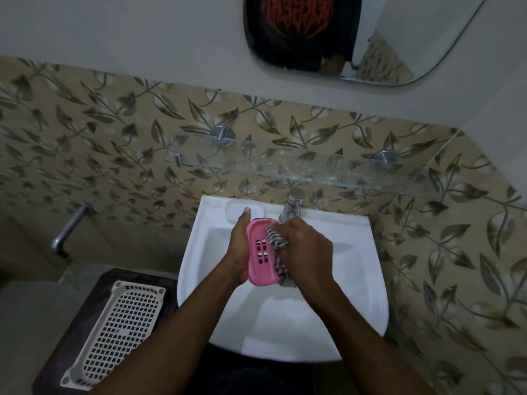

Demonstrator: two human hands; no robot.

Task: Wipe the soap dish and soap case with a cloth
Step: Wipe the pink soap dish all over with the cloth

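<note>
Over the white sink (356, 280), my left hand (239, 246) grips a pink plastic soap dish (261, 252) from its left side, thumb up along the far end. The dish has square drain holes in its middle. My right hand (306, 252) holds a black-and-white striped cloth (276, 238) bunched against the dish's right edge; more cloth hangs below the hand. Whether a separate soap case is present I cannot tell.
A chrome tap (291, 208) stands at the back of the sink, just behind my hands. A glass shelf (285, 166) runs along the leaf-patterned tiles above. A white perforated tray (117, 329) lies on a dark surface at lower left. A wall tap (67, 232) juts out at left.
</note>
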